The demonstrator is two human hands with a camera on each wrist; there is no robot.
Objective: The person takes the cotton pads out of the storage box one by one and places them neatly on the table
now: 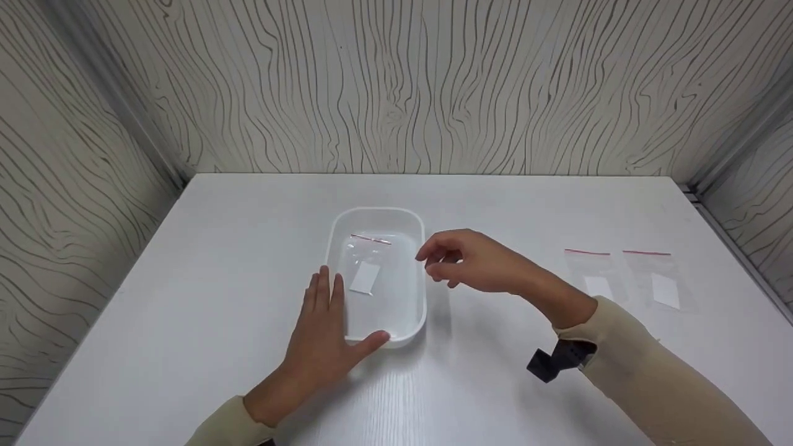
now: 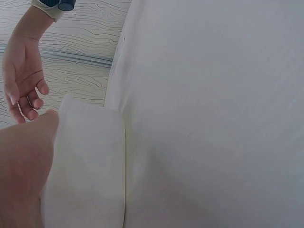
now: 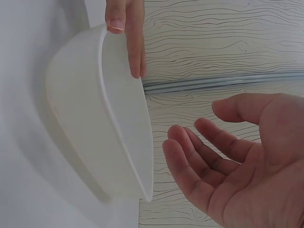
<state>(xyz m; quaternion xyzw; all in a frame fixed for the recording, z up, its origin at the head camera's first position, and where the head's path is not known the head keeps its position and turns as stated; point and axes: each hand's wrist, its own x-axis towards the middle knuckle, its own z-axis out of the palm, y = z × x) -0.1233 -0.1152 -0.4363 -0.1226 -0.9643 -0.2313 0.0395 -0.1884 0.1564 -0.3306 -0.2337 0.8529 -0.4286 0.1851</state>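
A white plastic container (image 1: 376, 337) with rounded corners stands on the table. Inside it lies a clear zip bag (image 1: 368, 251) with a red seal line and a white card. My left hand (image 1: 322, 341) rests on the container's near left rim, fingers straight and thumb spread along the near edge. Just off the right rim hovers my right hand (image 1: 480, 260), its fingers loosely bent and holding nothing. From the right wrist view, the right hand (image 3: 242, 166) faces the container's side wall (image 3: 85, 109) with a gap between thumb and fingers.
Two more clear zip bags, a nearer one (image 1: 596, 272) and one farther right (image 1: 663, 279), lie flat on the white table (image 1: 204, 297) beyond my right forearm. Wood-patterned panels (image 1: 396, 87) enclose the table at the back and both sides.
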